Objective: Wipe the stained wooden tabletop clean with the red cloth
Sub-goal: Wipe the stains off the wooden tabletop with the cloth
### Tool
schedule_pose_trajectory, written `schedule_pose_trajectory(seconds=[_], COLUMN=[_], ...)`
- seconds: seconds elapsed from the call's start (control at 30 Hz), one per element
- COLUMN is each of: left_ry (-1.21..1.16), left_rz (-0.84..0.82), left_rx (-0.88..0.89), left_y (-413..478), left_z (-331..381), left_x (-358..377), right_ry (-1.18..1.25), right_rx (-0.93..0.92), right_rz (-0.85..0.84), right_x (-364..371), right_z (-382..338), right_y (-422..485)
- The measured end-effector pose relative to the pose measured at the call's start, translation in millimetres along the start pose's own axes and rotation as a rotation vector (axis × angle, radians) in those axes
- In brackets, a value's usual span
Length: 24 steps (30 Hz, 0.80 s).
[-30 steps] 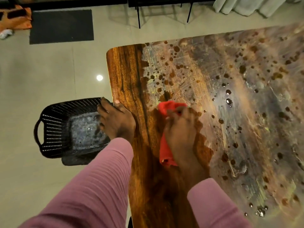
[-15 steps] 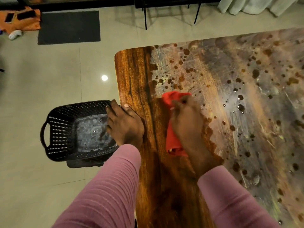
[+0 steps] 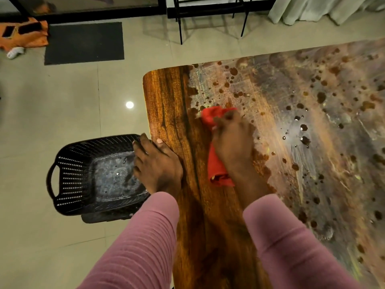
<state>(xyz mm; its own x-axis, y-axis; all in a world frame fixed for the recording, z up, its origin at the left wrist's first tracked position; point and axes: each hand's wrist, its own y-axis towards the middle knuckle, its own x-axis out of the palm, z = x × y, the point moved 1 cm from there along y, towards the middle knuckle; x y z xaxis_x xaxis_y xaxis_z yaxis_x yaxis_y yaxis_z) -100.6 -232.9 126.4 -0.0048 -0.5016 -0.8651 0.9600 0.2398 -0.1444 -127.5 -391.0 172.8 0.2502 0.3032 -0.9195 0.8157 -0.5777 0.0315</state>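
Pressing the bunched red cloth [image 3: 216, 163] flat under its palm, the right hand [image 3: 233, 142] grasps it at the border between clean wood and grime on the wooden tabletop [image 3: 166, 97]. Beyond its fingertips lie brown spots and wet droplets [image 3: 304, 127]; a soaked cloth may smear rather than lift them. The left hand [image 3: 158, 163] rests open on the table edge, above a black perforated basket [image 3: 68, 174]. No writing is legible.
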Motion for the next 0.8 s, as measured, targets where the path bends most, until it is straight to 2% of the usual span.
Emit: schedule_pose_trajectory(seconds=[0.1, 0.17, 0.33, 0.43, 0.5, 0.63, 0.73, 0.8], left_ry=[0.005, -0.004, -0.025, -0.03, -0.018, 0.001, 0.001, -0.001], left_rz=[-0.003, -0.009, -0.03, -0.026, -0.029, -0.05, -0.054, -0.057], left_rx=[0.006, 0.005, -0.01, 0.003, 0.01, -0.001, -0.007, -0.008], left_y=[-0.1, 0.7, 0.6, -0.2, -0.2, 0.0, -0.2, -2.0], left_z=[0.5, 0.2, -1.2, 0.4, 0.8, 1.0, 2.1, 2.6], left_x=[0.6, 0.9, -0.6, -1.0, -1.0, -2.3, -3.4, -5.6], right_ry=[0.079, 0.049, 0.079, 0.064, 0.072, 0.156, 0.218, 0.182], right_rx=[0.287, 0.299, -0.036, -0.178, -0.1, 0.272, 0.297, 0.198], right_rz=[0.135, 0.163, 0.054, 0.025, 0.049, 0.223, 0.221, 0.148], right_x=[-5.7, -0.4, 20.4, 15.2, 6.5, -14.8, -4.9, 10.4], right_z=[12.7, -2.5, -49.2, -39.0, -17.4, 9.3, -15.9, -42.2], right_y=[30.2, 36.9, 20.4, 16.7, 28.5, 63.5, 70.5, 64.4])
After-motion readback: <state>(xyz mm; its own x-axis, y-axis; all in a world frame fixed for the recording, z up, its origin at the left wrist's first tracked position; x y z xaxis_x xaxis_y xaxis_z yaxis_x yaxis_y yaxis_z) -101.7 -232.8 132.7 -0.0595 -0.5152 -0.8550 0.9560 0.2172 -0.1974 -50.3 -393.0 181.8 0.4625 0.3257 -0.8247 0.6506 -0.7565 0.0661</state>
